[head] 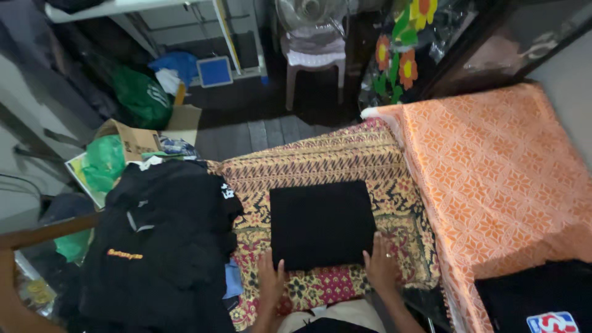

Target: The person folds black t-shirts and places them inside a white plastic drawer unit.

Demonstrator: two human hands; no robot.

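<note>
Folded black garment [322, 223] lies between both hands [269, 279], touching them.

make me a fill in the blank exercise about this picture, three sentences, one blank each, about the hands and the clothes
1. Both hands, the left hand and the right hand, rest at the near edge of a folded garment whose colour is ____.
2. The folded garment lies on a ____-patterned cloth, not on bare floor.
3. The heap of dark clothes lies on the person's ____ side.

Missing words: black; batik; left
</note>
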